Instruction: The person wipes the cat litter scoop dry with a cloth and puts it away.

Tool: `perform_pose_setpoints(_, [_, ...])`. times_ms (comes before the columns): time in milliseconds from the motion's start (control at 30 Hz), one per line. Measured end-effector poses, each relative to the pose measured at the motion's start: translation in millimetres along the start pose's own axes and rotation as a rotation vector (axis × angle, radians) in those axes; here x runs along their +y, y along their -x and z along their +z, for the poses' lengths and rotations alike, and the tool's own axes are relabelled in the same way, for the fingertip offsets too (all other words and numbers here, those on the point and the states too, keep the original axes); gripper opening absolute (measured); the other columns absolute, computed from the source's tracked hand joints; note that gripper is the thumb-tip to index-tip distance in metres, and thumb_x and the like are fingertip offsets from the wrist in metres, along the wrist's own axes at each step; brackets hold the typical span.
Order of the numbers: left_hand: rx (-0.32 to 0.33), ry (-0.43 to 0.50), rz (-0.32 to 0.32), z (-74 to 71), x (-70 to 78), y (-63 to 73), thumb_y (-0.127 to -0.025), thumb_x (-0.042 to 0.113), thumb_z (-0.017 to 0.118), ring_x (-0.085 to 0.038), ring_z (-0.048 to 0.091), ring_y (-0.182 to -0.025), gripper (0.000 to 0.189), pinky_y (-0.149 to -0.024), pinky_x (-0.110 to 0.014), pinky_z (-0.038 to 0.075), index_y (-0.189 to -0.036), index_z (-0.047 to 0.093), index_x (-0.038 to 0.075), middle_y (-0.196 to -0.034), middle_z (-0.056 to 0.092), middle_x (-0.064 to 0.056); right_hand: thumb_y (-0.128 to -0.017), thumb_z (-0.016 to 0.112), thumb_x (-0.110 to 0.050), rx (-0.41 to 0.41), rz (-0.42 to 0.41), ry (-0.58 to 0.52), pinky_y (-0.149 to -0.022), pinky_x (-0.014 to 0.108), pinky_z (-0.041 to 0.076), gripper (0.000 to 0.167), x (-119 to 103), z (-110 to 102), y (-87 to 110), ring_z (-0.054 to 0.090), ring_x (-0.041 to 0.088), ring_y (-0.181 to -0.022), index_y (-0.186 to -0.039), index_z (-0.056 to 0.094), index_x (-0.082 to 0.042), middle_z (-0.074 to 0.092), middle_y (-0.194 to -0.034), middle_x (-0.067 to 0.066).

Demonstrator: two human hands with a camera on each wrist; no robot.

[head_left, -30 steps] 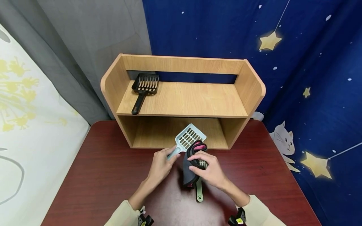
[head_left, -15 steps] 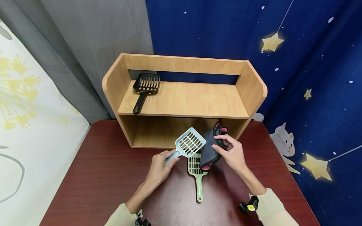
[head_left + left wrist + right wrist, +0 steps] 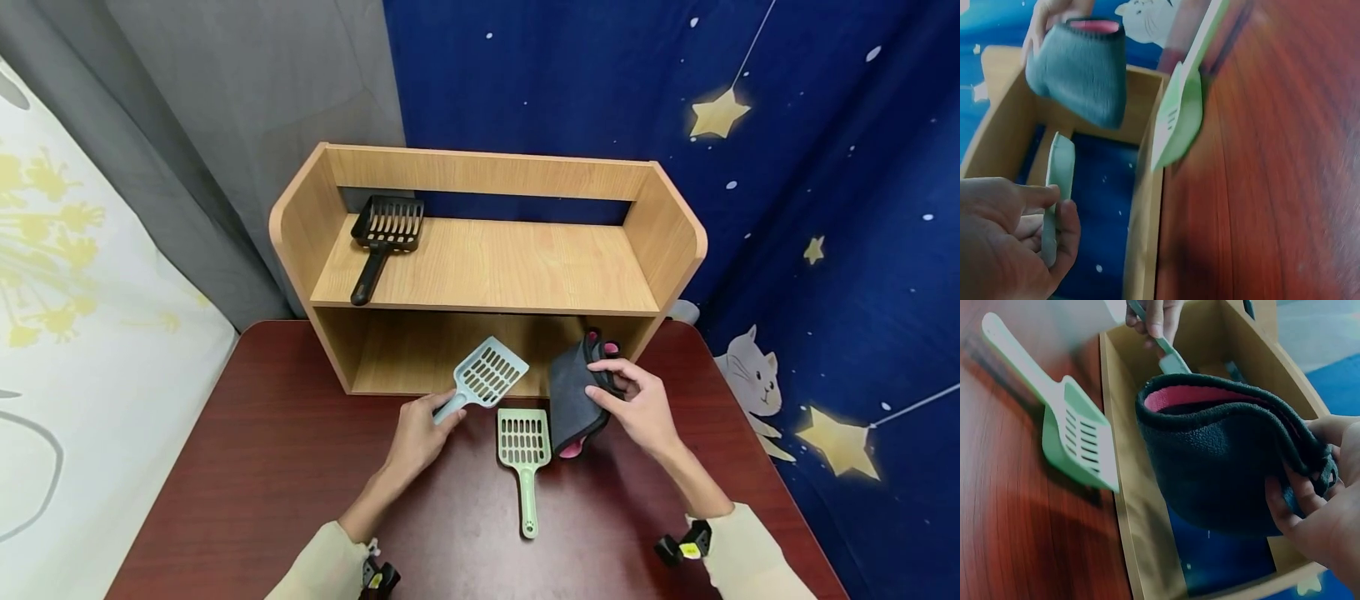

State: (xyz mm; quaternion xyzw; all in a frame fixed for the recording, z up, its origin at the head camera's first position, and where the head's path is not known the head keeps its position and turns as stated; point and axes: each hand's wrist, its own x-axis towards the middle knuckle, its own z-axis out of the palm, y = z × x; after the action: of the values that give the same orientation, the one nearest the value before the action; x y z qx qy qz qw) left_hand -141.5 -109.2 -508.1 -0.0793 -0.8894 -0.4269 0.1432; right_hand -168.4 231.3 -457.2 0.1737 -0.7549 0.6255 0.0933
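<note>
Now the right hand (image 3: 643, 407) has the folded grey cloth (image 3: 572, 396) farther right, its fingers pinching the edge; the green scoop (image 3: 528, 500) on the table (image 3: 300, 467), partly covered half a second ago, shows whole, so probably easier to get at. Left hand (image 3: 420, 433) holds the pale blue scoop (image 3: 491, 372) by its handle, now slightly farther left, apart from the cloth. Shelf unit (image 3: 483, 258) front edge sits just beyond the green scoop's head, right side panel near the cloth; most room seems leftward over the table.
</note>
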Motion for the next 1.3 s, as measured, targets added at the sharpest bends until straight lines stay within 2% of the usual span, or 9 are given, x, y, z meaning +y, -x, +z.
perform_pose_setpoints(133, [-0.018, 0.009, -0.057, 1.7, -13.6, -9.2, -0.09, 0.007, 0.083, -0.023, 0.071, -0.08, 0.038, -0.069, -0.039, 0.056, -0.125, 0.075, -0.006, -0.101, 0.079, -0.021, -0.088, 0.078, 0.011, -0.029, 0.013, 0.04, -0.075, 0.024, 0.06, 0.032, 2, -15, 1.7, 0.073, 0.009, -0.091, -0.12, 0.072, 0.007, 0.074, -0.107, 0.005])
perform_pose_setpoints(333, [-0.044, 0.068, -0.155, 5.8, -32.8, -24.6, -0.092, 0.005, 0.08, -0.017, 0.071, -0.063, 0.04, -0.058, -0.027, 0.052, -0.129, 0.071, -0.008, -0.089, 0.079, -0.02, -0.09, 0.078, 0.009, -0.153, 0.002, 0.108, -0.074, 0.023, 0.06, 0.03, 8, -37, 3.0, 0.072, 0.01, -0.092, -0.12, 0.072, 0.003, 0.071, -0.112, 0.014])
perform_pose_setpoints(567, [-0.036, 0.07, -0.209, 13.9, -45.6, -37.6, -0.093, 0.002, 0.076, -0.017, 0.07, -0.063, 0.041, -0.055, -0.024, 0.05, -0.13, 0.069, -0.011, -0.084, 0.077, -0.018, -0.092, 0.077, 0.006, -0.231, -0.012, 0.179, -0.076, 0.02, 0.057, 0.031, 19, -57, 6.7, 0.07, 0.008, -0.091, -0.122, 0.072, -0.001, 0.07, -0.117, 0.017])
perform_pose_setpoints(667, [-0.033, 0.04, -0.212, 18.9, -49.1, -43.3, -0.093, 0.003, 0.075, -0.015, 0.068, -0.062, 0.041, -0.055, -0.026, 0.051, -0.131, 0.068, -0.012, -0.079, 0.077, -0.015, -0.092, 0.077, 0.008, -0.256, -0.012, 0.162, -0.076, 0.021, 0.058, 0.032, 25, -62, 8.3, 0.07, 0.008, -0.091, -0.123, 0.072, 0.0, 0.07, -0.116, 0.017])
perform_pose_setpoints(833, [-0.012, -0.008, -0.215, 25.5, -54.0, -52.4, -0.093, 0.006, 0.074, -0.017, 0.066, -0.066, 0.041, -0.065, -0.039, 0.055, -0.131, 0.069, -0.009, -0.076, 0.076, -0.011, -0.091, 0.077, 0.008, -0.301, -0.041, 0.182, -0.081, 0.019, 0.055, 0.032, 35, -70, 12.1, 0.068, 0.008, -0.095, -0.121, 0.074, -0.002, 0.073, -0.111, 0.016])
perform_pose_setpoints(933, [0.001, -0.038, -0.224, 28.5, -56.8, -57.7, -0.093, 0.008, 0.073, -0.019, 0.061, -0.066, 0.036, -0.065, -0.042, 0.053, -0.125, 0.074, -0.006, -0.077, 0.074, -0.011, -0.091, 0.077, 0.007, -0.323, -0.06, 0.221, -0.084, 0.017, 0.052, 0.032, 40, -73, 14.9, 0.066, 0.008, -0.096, -0.121, 0.075, -0.003, 0.073, -0.111, 0.015])
perform_pose_setpoints(1033, [0.011, -0.049, -0.226, 31.6, -59.9, -62.7, -0.093, 0.008, 0.072, -0.021, 0.057, -0.063, 0.021, -0.062, -0.043, 0.05, -0.109, 0.079, -0.003, -0.073, 0.07, -0.01, -0.091, 0.077, 0.007, -0.335, -0.052, 0.236, -0.082, 0.018, 0.052, 0.032, 46, -76, 17.5, 0.065, 0.009, -0.095, -0.121, 0.076, -0.004, 0.073, -0.111, 0.015])
perform_pose_setpoints(1133, [0.041, -0.033, -0.213, 35.6, -65.0, -67.2, -0.091, 0.007, 0.071, -0.023, 0.059, -0.06, 0.012, -0.06, -0.045, 0.049, -0.096, 0.077, -0.003, -0.066, 0.068, -0.009, -0.092, 0.077, 0.006, -0.339, -0.033, 0.231, -0.08, 0.019, 0.054, 0.032, 50, -77, 18.6, 0.066, 0.009, -0.093, -0.122, 0.075, -0.004, 0.073, -0.112, 0.015])
perform_pose_setpoints(1300, [0.101, -0.009, -0.221, 57.6, -98.3, -77.5, -0.089, 0.011, 0.068, -0.024, 0.056, -0.056, 0.009, -0.058, -0.045, 0.046, -0.087, 0.073, 0.004, -0.057, 0.06, 0.0, -0.093, 0.077, 0.004, -0.342, 0.011, 0.213, -0.077, 0.021, 0.057, 0.031, 53, -76, 20.4, 0.069, 0.009, -0.091, -0.123, 0.074, -0.003, 0.073, -0.113, 0.016])
